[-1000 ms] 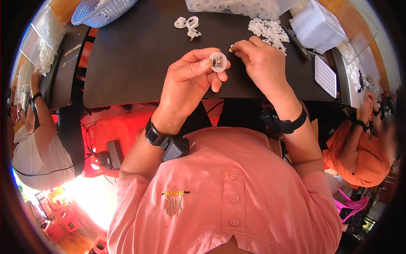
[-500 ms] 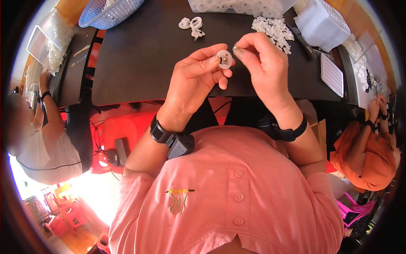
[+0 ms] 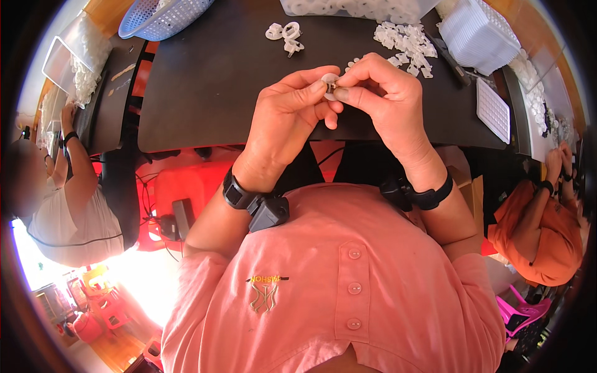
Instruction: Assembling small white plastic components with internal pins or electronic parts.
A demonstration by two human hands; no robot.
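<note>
My left hand (image 3: 292, 102) pinches a small round white plastic part (image 3: 329, 79) between thumb and fingers, above the dark table. Inside its rim show small dark and metallic bits. My right hand (image 3: 388, 93) meets it from the right, thumb and forefinger closed together at the part's edge. Whatever tiny piece sits between those fingertips is mostly hidden. Beyond my hands lie a few joined white plastic rings (image 3: 290, 37). Just past my right hand is a loose pile of small white plastic pieces (image 3: 407, 43).
A blue perforated basket (image 3: 165, 17) stands at the far left of the table (image 3: 199, 87). At the back are a clear bin (image 3: 364, 9) of white parts and stacked clear trays (image 3: 479, 34). A flat white tray (image 3: 493, 112) lies right. Co-workers (image 3: 78, 211) (image 3: 538, 230) sit on both sides.
My right hand has moved left and slightly down, bringing its pinched fingertips from beside the round part to its edge. My left hand keeps its hold.
</note>
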